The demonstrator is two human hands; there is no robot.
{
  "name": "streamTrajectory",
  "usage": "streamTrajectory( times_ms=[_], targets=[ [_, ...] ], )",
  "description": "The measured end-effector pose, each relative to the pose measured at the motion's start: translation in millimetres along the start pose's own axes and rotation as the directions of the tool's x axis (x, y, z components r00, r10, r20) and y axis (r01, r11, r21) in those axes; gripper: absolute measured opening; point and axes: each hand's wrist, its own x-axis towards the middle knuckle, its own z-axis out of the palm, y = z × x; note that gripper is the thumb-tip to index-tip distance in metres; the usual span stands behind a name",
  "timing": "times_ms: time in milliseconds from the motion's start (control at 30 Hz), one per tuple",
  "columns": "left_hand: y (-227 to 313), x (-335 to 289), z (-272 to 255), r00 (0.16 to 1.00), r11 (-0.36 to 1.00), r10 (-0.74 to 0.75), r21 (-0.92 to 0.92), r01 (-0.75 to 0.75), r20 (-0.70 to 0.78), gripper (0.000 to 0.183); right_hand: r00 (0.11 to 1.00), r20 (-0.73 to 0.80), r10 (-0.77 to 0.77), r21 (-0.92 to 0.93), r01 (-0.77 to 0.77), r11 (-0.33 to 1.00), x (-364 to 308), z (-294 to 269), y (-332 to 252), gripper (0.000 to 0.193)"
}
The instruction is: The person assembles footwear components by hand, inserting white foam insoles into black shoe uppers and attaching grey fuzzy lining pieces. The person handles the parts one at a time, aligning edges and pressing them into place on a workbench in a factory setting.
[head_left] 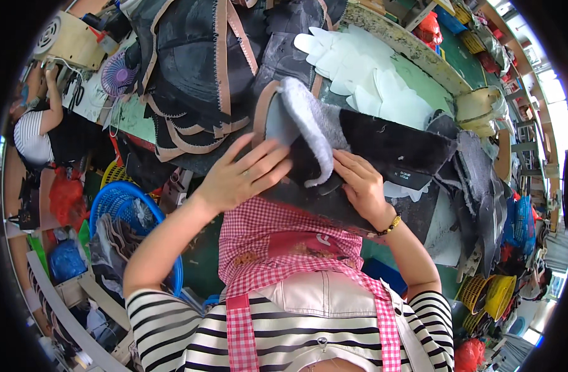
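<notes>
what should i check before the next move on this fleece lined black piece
1. Left hand flat on the black piece: ok.
2. Right hand on the folded edge of the grey fleece lining: ok, fingertips touch it.
3. Lining lying flat: not ok, it curls up and over near the middle.
4. Pinching grip on the piece: cannot tell, both hands look open and pressing.
5. White cut pieces apart from the hands: ok, they lie farther back on the green table.
6. Stack of black and tan pieces apart from the left hand: ok.
</notes>
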Motion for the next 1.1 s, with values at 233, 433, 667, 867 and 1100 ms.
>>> streamTrajectory(
  times_ms=[233,433,667,867,1100],
  targets=[
    [-35.0,18.1,5.9,0.894,0.941,0.334,-0.051,-0.334,0.299,0.048,0.994,0.061,0.09,0.076,-0.095,0.993,1.2,-4.4,6.2,0.048],
    [-50.4,6.6,22.8,0.884,0.927,0.369,-0.187,-0.326,0.286,0.05,0.967,0.222,-0.123,-0.096,0.147,0.984,-4.4,-3.0,8.8,0.051],
    [-35.8,-1.7,-2.7,0.909,0.68,-0.025,-0.659,0.321,0.416,0.036,0.926,0.35,-0.14,-0.128,0.195,0.972,-3.9,-2.8,-6.9,0.054],
    [-12.7,4.7,24.8,0.623,0.309,-0.655,-0.602,0.736,0.427,0.032,0.929,0.328,-0.17,-0.099,0.213,0.972,-6.9,0.5,-5.3,0.058],
    [-15.9,2.6,25.4,0.651,0.42,-0.629,-0.519,0.745,0.426,0.033,0.914,0.343,-0.217,-0.114,0.27,0.956,-3.6,-1.3,-4.8,0.053]
  ],
)
